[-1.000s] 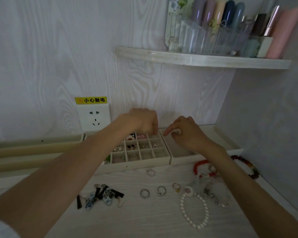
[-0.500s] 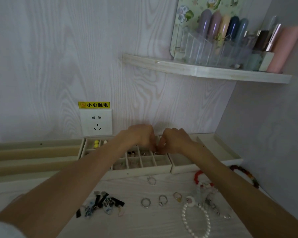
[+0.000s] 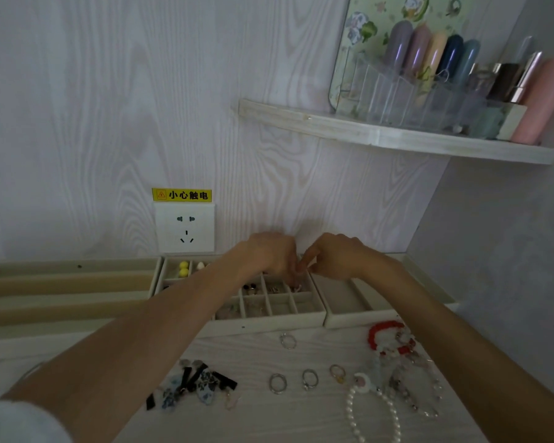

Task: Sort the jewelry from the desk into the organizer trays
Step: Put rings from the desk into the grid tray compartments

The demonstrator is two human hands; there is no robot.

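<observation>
A cream grid tray (image 3: pixel 269 325) stands at the desk's back, with small earrings in several cells and yellow beads (image 3: pixel 183 269) at its back left. My left hand (image 3: pixel 269 254) and my right hand (image 3: pixel 336 255) meet fingertip to fingertip above its back right cells. Together they pinch a small jewelry piece that is too tiny to identify. An open tray (image 3: pixel 349 317) sits to the right and a long-slot tray (image 3: pixel 61 295) to the left. On the desk lie several rings (image 3: pixel 277 383), a pearl bracelet (image 3: pixel 352 417), a red bracelet (image 3: pixel 381 327) and blue-and-black earrings (image 3: pixel 192 383).
A wall socket (image 3: pixel 184 227) with a yellow warning label is behind the trays. A corner shelf (image 3: pixel 397 139) overhead carries a clear holder of lipsticks (image 3: pixel 429 75). A side wall closes the desk on the right. A tangle of bead bracelets (image 3: pixel 406 385) lies beside the pearls.
My right hand moved left from over the open tray until its fingertips met my left hand's above the grid tray. The view tilted up slightly.
</observation>
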